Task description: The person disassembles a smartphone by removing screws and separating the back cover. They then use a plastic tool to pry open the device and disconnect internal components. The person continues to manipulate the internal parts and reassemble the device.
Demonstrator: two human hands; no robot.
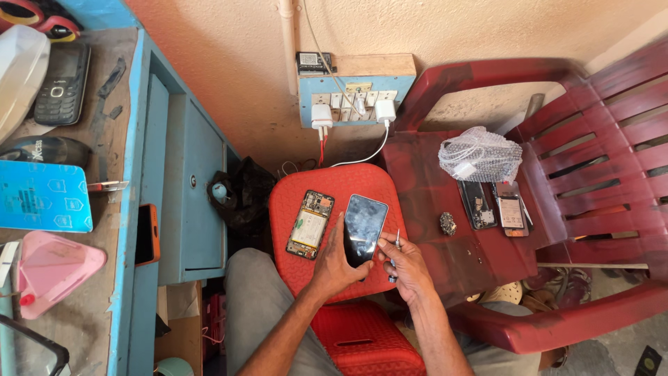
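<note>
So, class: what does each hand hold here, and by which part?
Left hand holds the phone screen by its lower left edge. Right hand holds a small screwdriver by its shaft, tip up.

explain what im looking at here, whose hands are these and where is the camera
There is no machine here: these are a person's two bare hands, filmed by one camera worn on the head, looking down past the knees.

The left hand holds a dark phone screen panel over a small red stool. The right hand touches the panel's edge and grips a thin metal tool, probably a small screwdriver.

On the stool beside the panel lies an opened phone body, its insides showing.

To the right, a red plastic chair holds a bubble-wrap bundle, two more opened phones and a small dark lump that I cannot identify.

On the wall, a socket board carries white chargers. To the left stands a blue bench with an old keypad phone.
</note>
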